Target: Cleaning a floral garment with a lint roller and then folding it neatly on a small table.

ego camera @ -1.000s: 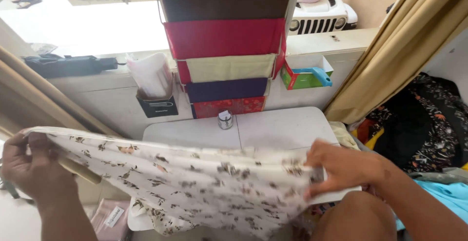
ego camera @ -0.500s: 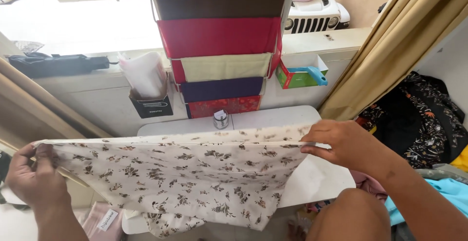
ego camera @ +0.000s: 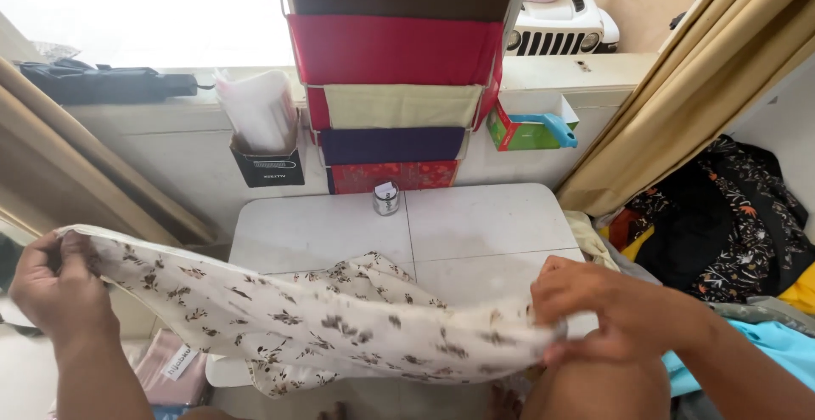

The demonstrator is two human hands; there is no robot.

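A cream cloth with a small brown flower print (ego camera: 297, 318) stretches between my two hands over the near edge of a white table (ego camera: 475, 225). My left hand (ego camera: 51, 280) pinches its left end, out past the table's left side. My right hand (ego camera: 594, 310) grips the bunched right end near the table's front right corner. The cloth sags in the middle and partly rests on the tabletop.
A small glass jar (ego camera: 385, 199) stands at the table's back edge. Behind it hang folded cloths in red, beige, purple (ego camera: 390, 97). A black box of white bags (ego camera: 265, 144), a green box (ego camera: 526, 131), a tan curtain (ego camera: 679, 97) and heaped clothes (ego camera: 730, 216) surround the table.
The cloth was held up flat and taut half a second ago. Now both hands have dropped lower and the cloth hangs slack and bunched, with more of the tabletop showing.
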